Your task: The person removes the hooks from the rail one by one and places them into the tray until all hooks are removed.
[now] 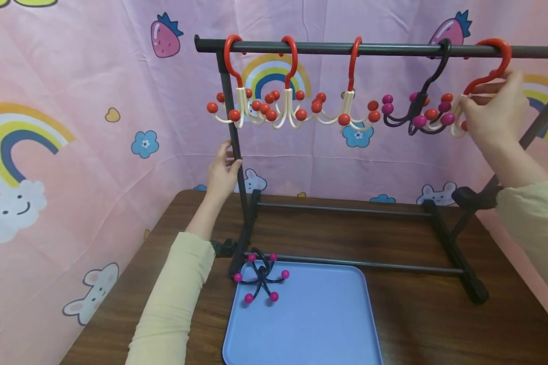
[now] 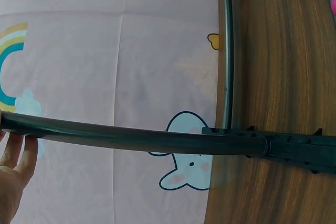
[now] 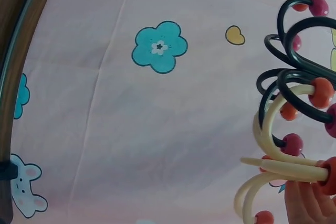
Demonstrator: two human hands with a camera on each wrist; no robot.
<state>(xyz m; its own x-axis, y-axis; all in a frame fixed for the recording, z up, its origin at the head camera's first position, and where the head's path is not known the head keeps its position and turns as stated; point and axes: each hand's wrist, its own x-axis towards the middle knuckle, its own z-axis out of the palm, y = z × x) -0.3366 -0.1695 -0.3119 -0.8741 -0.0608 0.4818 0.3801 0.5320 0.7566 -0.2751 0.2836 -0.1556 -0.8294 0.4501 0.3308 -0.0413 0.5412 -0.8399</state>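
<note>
My right hand [image 1: 498, 109] holds a claw hook hanger [image 1: 488, 76] with a red hook and cream, red-tipped prongs at the right of the rail [image 1: 324, 48]. The hook is at the rail; the fingers partly hide the prongs. Just left of it, a black claw hook hanger [image 1: 420, 99] with magenta balls hangs close, its prongs [image 3: 294, 72] overlapping the cream ones [image 3: 283, 169] in the right wrist view. My left hand [image 1: 221, 172] grips the rack's left post [image 2: 131, 136], thumb and fingers on either side.
Three more red-and-cream hangers [image 1: 288, 96] hang toward the rail's left. On the table [image 1: 415, 324] a blue tray [image 1: 319, 314] carries another black hanger with magenta balls [image 1: 261, 276] near its far left corner. The rack's feet [image 1: 456, 248] and lower bars [image 1: 370, 264] stand behind.
</note>
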